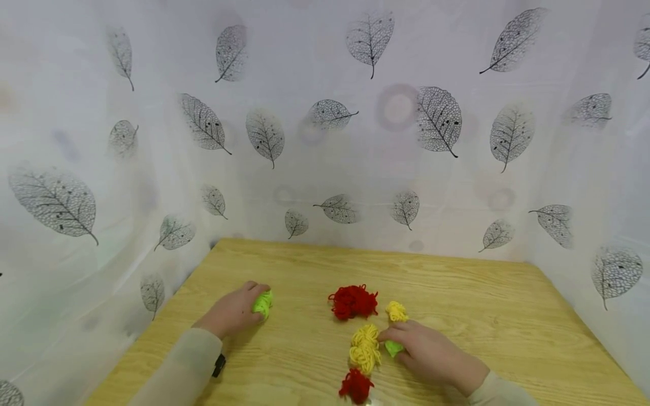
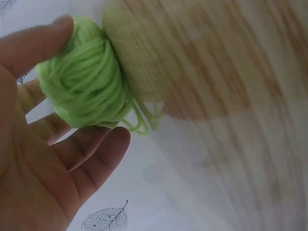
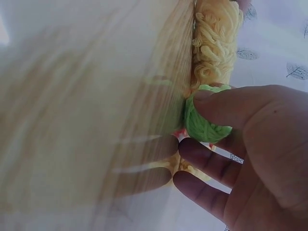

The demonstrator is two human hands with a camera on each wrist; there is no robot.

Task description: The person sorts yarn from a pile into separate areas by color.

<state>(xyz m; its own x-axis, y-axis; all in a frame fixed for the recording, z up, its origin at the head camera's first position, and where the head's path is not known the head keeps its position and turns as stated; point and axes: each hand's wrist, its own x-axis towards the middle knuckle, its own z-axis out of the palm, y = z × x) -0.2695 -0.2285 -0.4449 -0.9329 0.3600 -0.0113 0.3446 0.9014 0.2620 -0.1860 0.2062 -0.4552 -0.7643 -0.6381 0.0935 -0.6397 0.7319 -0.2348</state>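
Observation:
My left hand (image 1: 235,310) grips a bright green yarn ball (image 1: 263,304) on the left side of the table; in the left wrist view the thumb and fingers lie round the green ball (image 2: 86,77), loose strands hanging from it. My right hand (image 1: 431,352) pinches a smaller green yarn ball (image 1: 393,347), right beside a long yellow yarn bundle (image 1: 365,348). In the right wrist view the thumb presses on this green ball (image 3: 204,118), with the yellow bundle (image 3: 216,43) just beyond it.
A red yarn pile (image 1: 354,302) lies between the hands, farther back. A small yellow ball (image 1: 396,311) sits behind my right hand, and a small red one (image 1: 356,386) near the front. Leaf-patterned sheeting (image 1: 315,158) surrounds the wooden table (image 1: 487,293).

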